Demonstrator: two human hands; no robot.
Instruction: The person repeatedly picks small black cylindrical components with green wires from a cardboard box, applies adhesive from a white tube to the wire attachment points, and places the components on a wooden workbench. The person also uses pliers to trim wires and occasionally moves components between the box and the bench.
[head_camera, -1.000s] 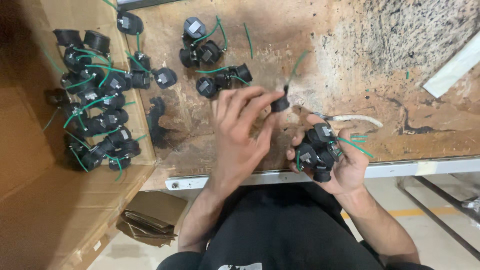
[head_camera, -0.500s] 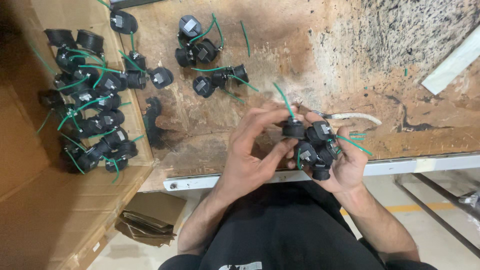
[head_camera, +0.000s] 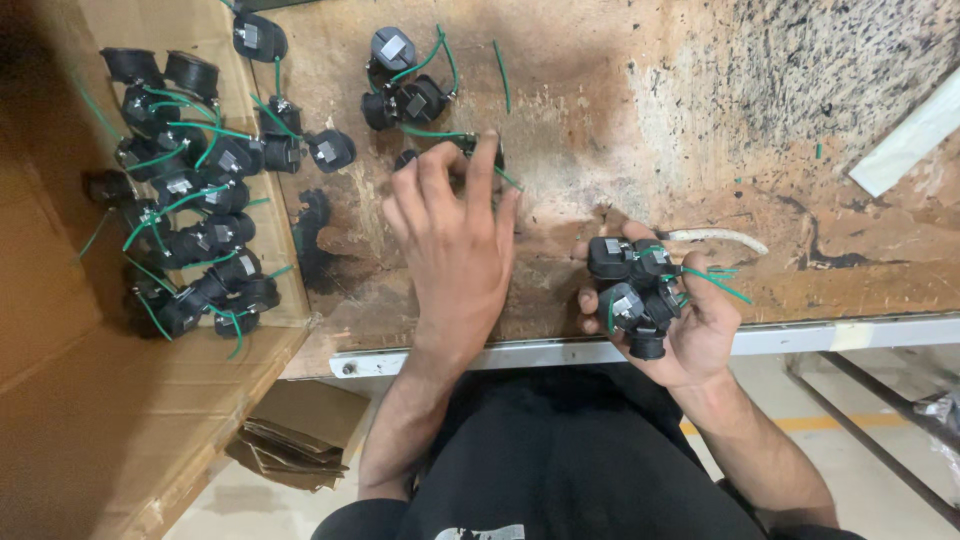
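Nearest to the body, just beyond the metal edge strip (head_camera: 560, 352) of the worn wooden bench (head_camera: 620, 130), a bunch of black sockets with green wires (head_camera: 636, 290) is clutched in the right hand (head_camera: 680, 310), its fingers closed around it. Left of the bunch and a little farther in, the left hand (head_camera: 455, 245) is stretched out, and its fingertips (head_camera: 484, 150) are laid on one loose black socket (head_camera: 480, 150); a firm hold cannot be confirmed. The step is judged to be the collecting of single parts: this socket must be pinched and carried right to the bunch. Bare wood is left between them. More sockets (head_camera: 405, 85) lie farther off, and a cardboard tray (head_camera: 190, 230) full of them is crowded far left of the bunch.
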